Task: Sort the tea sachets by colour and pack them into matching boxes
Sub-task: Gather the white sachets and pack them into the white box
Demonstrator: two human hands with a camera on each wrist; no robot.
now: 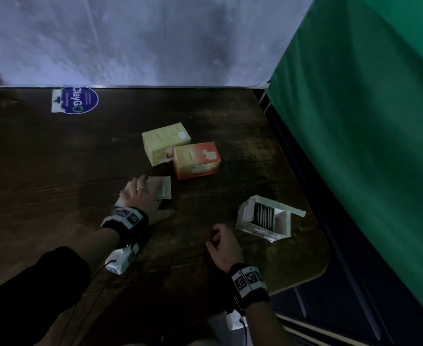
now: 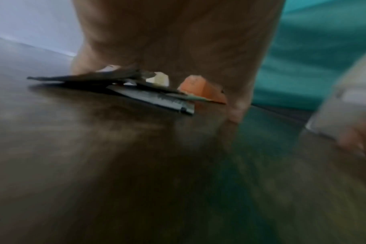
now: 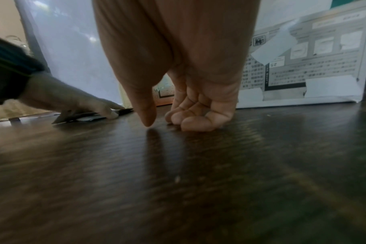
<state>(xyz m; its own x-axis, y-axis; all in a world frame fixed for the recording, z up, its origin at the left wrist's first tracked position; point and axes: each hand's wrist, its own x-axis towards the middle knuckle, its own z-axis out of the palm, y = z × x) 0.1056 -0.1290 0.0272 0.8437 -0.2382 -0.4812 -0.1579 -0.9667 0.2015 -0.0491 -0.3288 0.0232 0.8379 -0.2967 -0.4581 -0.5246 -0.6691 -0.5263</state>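
Note:
My left hand (image 1: 138, 194) lies flat with straight fingers on a loose pile of tea sachets (image 1: 165, 189) in the middle of the dark wooden table (image 1: 55, 171). In the left wrist view the pressed sachets (image 2: 150, 97) look dark and grey. Beyond them stand a closed yellow box (image 1: 165, 142) and a closed orange box (image 1: 196, 159). An open white box (image 1: 265, 218) at the right holds a row of dark sachets. My right hand (image 1: 219, 240) rests beside it, fingers (image 3: 190, 118) loosely curled on the table, holding nothing.
A blue round sticker (image 1: 80, 100) lies at the table's far edge by the pale wall. A green curtain (image 1: 367, 121) hangs close along the right side. The table's rounded front right corner (image 1: 322, 265) is near the white box.

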